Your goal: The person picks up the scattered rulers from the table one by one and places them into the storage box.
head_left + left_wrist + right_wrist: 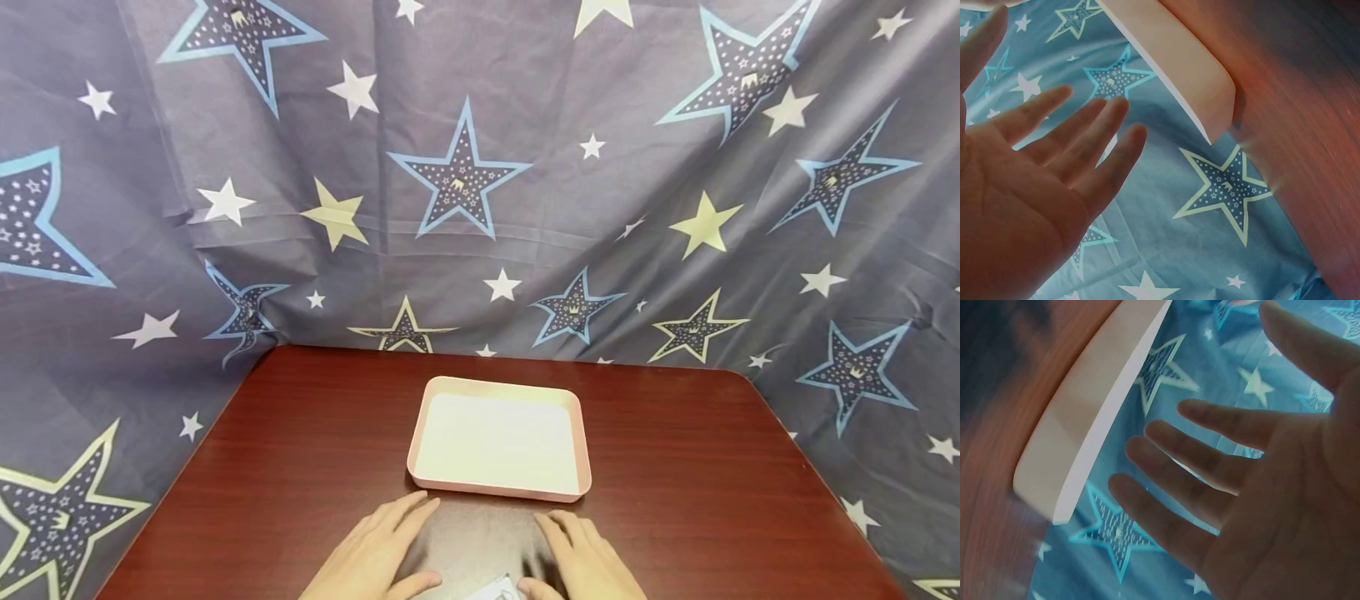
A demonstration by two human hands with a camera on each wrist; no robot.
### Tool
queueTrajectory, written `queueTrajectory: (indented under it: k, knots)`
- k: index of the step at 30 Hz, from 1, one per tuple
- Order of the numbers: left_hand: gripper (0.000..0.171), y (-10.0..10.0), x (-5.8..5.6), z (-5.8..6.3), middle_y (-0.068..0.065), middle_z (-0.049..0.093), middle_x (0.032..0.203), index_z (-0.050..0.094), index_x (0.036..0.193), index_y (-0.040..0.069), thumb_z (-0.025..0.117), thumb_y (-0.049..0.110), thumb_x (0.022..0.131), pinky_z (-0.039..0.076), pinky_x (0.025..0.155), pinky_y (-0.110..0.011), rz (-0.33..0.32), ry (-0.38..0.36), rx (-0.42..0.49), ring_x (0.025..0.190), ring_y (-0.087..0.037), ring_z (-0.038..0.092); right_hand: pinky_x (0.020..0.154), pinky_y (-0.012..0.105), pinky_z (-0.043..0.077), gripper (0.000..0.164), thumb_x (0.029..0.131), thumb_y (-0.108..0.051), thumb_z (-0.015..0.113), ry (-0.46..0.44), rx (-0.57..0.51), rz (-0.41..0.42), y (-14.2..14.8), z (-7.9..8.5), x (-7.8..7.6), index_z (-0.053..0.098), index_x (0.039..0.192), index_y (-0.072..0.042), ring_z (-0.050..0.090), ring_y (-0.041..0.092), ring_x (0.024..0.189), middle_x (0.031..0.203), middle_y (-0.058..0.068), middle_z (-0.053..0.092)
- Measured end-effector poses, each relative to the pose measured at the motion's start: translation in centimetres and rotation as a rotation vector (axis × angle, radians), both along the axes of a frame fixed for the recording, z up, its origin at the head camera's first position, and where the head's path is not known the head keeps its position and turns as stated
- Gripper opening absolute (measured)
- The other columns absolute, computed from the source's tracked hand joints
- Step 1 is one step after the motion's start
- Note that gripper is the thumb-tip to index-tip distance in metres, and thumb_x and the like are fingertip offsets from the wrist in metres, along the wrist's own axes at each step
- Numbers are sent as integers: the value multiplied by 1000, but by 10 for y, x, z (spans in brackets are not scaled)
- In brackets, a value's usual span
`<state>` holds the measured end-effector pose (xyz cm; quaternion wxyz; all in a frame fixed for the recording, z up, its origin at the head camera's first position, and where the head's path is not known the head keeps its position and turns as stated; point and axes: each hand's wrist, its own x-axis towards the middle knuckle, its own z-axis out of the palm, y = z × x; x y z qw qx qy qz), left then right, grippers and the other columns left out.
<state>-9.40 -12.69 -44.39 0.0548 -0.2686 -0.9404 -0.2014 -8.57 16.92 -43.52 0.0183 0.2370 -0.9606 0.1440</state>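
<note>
A shallow pink tray (498, 487) with a pale, bright inside lies on the dark red table. My left hand (378, 550) is just in front of the tray's near left corner, fingers spread and pointing forward. On the other side, my right hand (585, 554) is held near the tray's front right, its fingers also apart. In both wrist views the palms of the left hand (1029, 194) and right hand (1272, 481) face inward and hold nothing. A small whitish flat item (495, 589) shows between the hands at the bottom edge, mostly cut off by the frame.
The reddish-brown wooden table (315, 450) reaches out to both sides of the tray. Behind it and along the sides hangs a grey-blue cloth (525, 208) printed with stars.
</note>
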Motion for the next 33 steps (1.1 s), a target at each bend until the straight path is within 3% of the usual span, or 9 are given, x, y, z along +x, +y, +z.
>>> queueTrajectory:
  k: [3,6,11,14,18,22,26,33]
  knots:
    - [71,3,1,-1,-9,56,136,54,139,9,71,50,85,50,91,-53,6,-77,2,117,-29,59,79,46,52,75,89,-68,54,-3,20,31,-4,-7,4,57,134,-7,57,28,111,127,7,57]
    - [70,5,1,-3,-6,57,134,54,138,9,71,52,85,51,89,-50,-12,-72,-13,114,-26,60,76,42,52,76,88,-72,53,46,35,25,-7,-16,10,58,131,-9,57,25,108,124,4,57]
    - [81,10,3,-12,-5,60,128,55,136,7,61,68,84,51,90,-48,-58,-11,-50,112,-24,61,69,36,52,42,92,-41,64,165,47,19,-13,-33,15,64,122,-12,58,19,98,114,-1,60]
    - [81,15,6,-18,-6,61,127,56,135,6,55,71,86,50,93,-47,-60,-30,-92,112,-24,61,65,34,51,31,92,-30,65,190,54,34,-14,-41,15,65,118,-13,58,17,93,109,-3,60]
    - [61,23,9,-26,-5,63,124,61,130,8,53,57,95,51,91,-43,-71,-30,-130,110,-23,62,62,29,50,27,91,-29,67,254,53,75,-12,-52,14,66,113,-13,56,13,87,102,-4,59]
    - [64,28,9,-31,-2,63,122,63,127,10,53,62,92,52,88,-39,-72,14,-143,108,-20,62,61,25,48,29,88,-31,69,310,38,85,-11,-59,16,67,111,-14,54,11,83,98,-5,58]
    - [77,28,8,-32,-1,63,120,63,126,11,53,75,85,52,86,-39,-73,46,-154,107,-19,62,62,25,49,44,87,-50,68,302,37,74,-7,-62,16,67,110,-13,55,12,85,99,-4,58]
    - [82,33,7,-31,0,63,121,63,127,11,49,79,83,53,85,-40,-91,-14,-155,109,-19,62,67,28,51,56,85,-61,63,258,34,44,-6,-60,16,68,107,-10,56,13,88,99,-4,59]
